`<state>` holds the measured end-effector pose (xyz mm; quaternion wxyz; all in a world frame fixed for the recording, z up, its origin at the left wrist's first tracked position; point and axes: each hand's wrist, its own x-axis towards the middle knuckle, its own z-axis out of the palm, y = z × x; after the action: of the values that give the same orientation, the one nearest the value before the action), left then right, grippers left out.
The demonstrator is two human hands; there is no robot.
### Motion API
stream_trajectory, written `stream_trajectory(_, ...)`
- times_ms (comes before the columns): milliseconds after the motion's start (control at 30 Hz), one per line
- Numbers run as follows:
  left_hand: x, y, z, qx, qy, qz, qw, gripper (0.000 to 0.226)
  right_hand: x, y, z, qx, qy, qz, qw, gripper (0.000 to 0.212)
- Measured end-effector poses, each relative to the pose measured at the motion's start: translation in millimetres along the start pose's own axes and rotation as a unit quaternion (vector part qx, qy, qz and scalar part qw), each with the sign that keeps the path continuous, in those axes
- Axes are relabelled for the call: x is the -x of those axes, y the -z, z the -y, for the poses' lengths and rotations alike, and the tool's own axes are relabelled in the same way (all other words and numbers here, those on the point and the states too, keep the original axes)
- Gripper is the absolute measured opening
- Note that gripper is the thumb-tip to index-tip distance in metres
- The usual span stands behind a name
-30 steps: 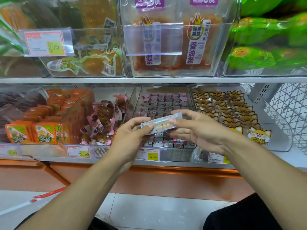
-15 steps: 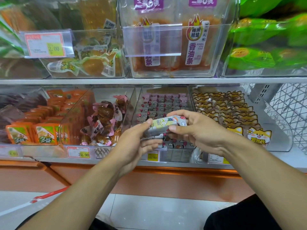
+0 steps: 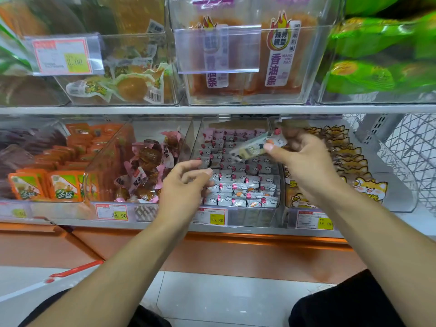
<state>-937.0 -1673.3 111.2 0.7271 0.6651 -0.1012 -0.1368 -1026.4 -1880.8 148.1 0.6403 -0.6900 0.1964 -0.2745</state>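
While your right hand (image 3: 306, 166) pinches the small grey wrapped snack packet (image 3: 250, 148) by one end, left hand (image 3: 181, 187) loosely spread, that thin grip could drop it.

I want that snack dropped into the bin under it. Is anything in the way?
Nothing visible is. The right hand pinches the packet just above the open bin of similar packets. The left hand hangs lower, at the bin's front, apart from the packet.
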Motion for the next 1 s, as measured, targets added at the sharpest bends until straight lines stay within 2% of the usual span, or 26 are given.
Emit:
stream_trajectory(33, 0, 0, 0, -0.03, -0.016, 0.0, 0.999, 0.021, -3, 4, 0, 0.082, 0.05, -0.028, 0.995, 0.028)
stream_trajectory(100, 3, -2, 1, -0.094, -0.065, 0.016, 0.993, 0.018, -4, 10, 0, 0.175, 0.112, -0.029, 0.978, 0.031)
stream_trajectory(200, 10, -8, 6, -0.256, -0.139, 0.059, 0.955, 0.021, -4, 11, -3, 0.274, 0.138, -0.017, 0.952, 0.028)
stream_trajectory(267, 15, -12, 10, -0.327, -0.152, 0.088, 0.929, 0.028, -4, 11, -6, 0.317, 0.137, 0.005, 0.938, 0.028)
stream_trajectory(500, 17, -17, 14, -0.439, -0.211, 0.122, 0.865, 0.041, -2, 10, -7, 0.396, 0.139, 0.095, 0.903, 0.025)
stream_trajectory(600, 17, -19, 16, -0.463, -0.223, 0.136, 0.847, 0.046, -3, 2, -11, 0.473, 0.142, 0.133, 0.86, 0.024)
stream_trajectory(800, 17, -24, 26, -0.501, -0.245, 0.165, 0.814, 0.061, -18, -17, -19, 0.648, 0.145, 0.169, 0.728, 0.025)
stream_trajectory(900, 14, -25, 31, -0.527, -0.255, 0.175, 0.791, 0.066, -23, -16, -17, 0.666, 0.108, 0.177, 0.716, 0.035)
stream_trajectory(1000, 11, -25, 33, -0.548, -0.268, 0.186, 0.77, 0.07, -27, -13, -9, 0.692, 0.12, 0.121, 0.702, 0.037)
